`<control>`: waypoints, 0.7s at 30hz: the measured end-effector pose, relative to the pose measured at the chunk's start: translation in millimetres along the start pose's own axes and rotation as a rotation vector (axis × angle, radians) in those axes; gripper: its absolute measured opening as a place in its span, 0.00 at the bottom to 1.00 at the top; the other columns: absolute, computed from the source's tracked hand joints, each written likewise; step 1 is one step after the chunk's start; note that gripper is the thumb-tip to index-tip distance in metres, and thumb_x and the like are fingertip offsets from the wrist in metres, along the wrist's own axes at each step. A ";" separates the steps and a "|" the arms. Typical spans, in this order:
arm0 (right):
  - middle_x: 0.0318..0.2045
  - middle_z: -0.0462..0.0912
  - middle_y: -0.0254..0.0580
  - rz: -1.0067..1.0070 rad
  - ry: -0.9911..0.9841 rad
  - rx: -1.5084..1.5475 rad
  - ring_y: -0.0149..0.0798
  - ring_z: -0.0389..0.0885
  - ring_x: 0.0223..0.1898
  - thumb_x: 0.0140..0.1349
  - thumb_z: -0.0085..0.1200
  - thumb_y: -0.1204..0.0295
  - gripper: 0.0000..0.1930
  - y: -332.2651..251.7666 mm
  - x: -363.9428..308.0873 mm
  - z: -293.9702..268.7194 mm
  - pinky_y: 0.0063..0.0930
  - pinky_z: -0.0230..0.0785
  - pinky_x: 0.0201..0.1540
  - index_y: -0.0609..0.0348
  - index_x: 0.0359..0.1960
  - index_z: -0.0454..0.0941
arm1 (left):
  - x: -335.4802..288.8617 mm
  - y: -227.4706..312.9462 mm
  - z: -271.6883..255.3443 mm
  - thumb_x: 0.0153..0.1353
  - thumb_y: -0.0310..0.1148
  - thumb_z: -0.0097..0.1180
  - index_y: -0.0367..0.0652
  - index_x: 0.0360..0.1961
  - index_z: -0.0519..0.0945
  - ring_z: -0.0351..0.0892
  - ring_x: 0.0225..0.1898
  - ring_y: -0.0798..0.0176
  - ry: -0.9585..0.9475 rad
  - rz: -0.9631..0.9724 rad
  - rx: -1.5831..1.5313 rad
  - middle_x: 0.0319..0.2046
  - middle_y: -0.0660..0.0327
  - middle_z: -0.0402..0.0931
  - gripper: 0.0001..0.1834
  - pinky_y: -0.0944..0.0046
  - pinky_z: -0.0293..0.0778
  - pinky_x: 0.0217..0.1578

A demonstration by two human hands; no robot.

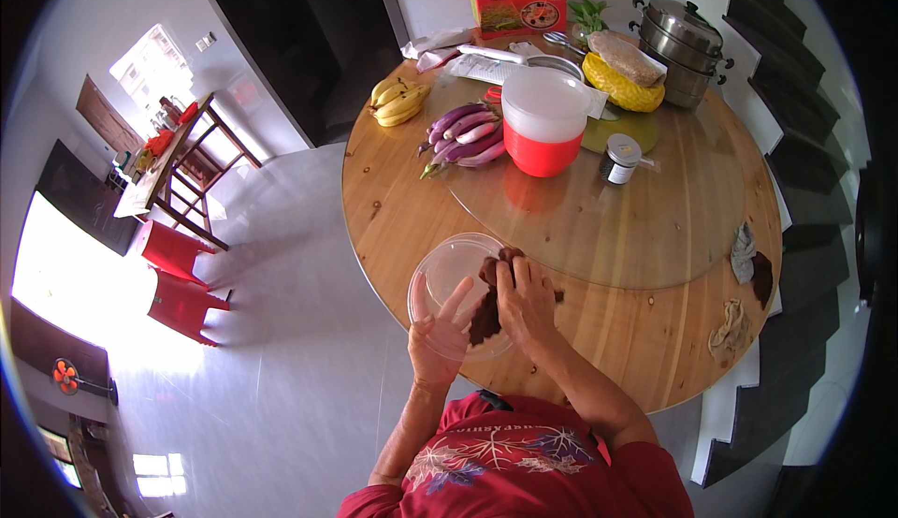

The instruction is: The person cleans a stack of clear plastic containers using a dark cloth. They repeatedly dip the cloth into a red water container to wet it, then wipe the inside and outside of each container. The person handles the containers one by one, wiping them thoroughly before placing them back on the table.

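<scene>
A clear round plastic container (432,275) is held tilted over the near edge of the wooden table; whether it is a bowl or a lid I cannot tell. My left hand (438,348) grips it from the near left, and its fingers show through the clear plastic. My right hand (527,305) is closed on a dark brown cloth (485,320), pressing it to the container's right side. Part of the cloth bunches up above my fingers. Beyond my hands stands a stack of red bowls (543,148) with translucent white pieces on top.
Eggplants (465,134) and bananas (398,102) lie left of the stack. A dark jar (619,160) stands to its right on the glass turntable (599,237). Farther back are a red box (517,1) and a steel steamer pot (681,45). Crumpled cloths (729,327) lie at the right edge.
</scene>
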State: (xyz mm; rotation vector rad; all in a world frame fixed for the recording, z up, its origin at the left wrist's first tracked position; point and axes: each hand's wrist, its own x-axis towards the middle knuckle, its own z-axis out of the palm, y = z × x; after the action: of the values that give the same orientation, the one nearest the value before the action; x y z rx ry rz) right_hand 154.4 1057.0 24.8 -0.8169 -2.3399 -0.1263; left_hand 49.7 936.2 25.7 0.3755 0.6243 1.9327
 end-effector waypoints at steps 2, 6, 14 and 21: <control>0.42 0.72 0.47 0.054 -0.137 0.081 0.48 0.74 0.44 0.52 0.56 0.75 0.18 -5.9 -14.5 -11.5 0.39 0.70 0.39 0.61 0.46 0.75 | -2.2 0.1 4.9 0.56 0.46 0.50 0.72 0.73 0.41 0.61 0.65 0.34 -0.002 0.004 -0.020 0.68 0.39 0.53 0.46 0.41 0.69 0.57; 0.45 0.71 0.52 -0.006 -0.205 0.281 0.52 0.73 0.45 0.49 0.59 0.76 0.23 -23.3 -28.5 -29.6 0.40 0.72 0.40 0.62 0.50 0.75 | 1.6 -2.1 -9.6 0.61 0.51 0.49 0.73 0.73 0.41 0.61 0.65 0.35 -0.021 0.029 -0.032 0.68 0.40 0.53 0.43 0.43 0.65 0.61; 0.51 0.70 0.52 0.114 0.063 0.364 0.56 0.72 0.49 0.52 0.60 0.77 0.26 -11.8 16.1 8.4 0.41 0.71 0.50 0.62 0.56 0.71 | -7.1 0.1 16.6 0.64 0.65 0.42 0.71 0.73 0.41 0.55 0.69 0.40 0.001 -0.030 0.013 0.70 0.38 0.47 0.42 0.43 0.58 0.65; 0.61 0.64 0.58 -0.257 -0.111 0.676 0.57 0.63 0.62 0.53 0.54 0.75 0.30 -38.1 -2.9 -14.3 0.45 0.60 0.62 0.67 0.61 0.67 | 3.1 0.5 2.0 0.67 0.66 0.30 0.60 0.74 0.46 0.51 0.70 0.39 0.095 0.228 0.169 0.71 0.45 0.48 0.39 0.41 0.54 0.67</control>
State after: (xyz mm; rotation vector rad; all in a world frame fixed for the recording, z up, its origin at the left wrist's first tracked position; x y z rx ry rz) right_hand 141.6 1020.8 38.6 -0.1928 -2.3445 0.5855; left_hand 49.0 939.4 27.5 0.4801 0.8412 2.1301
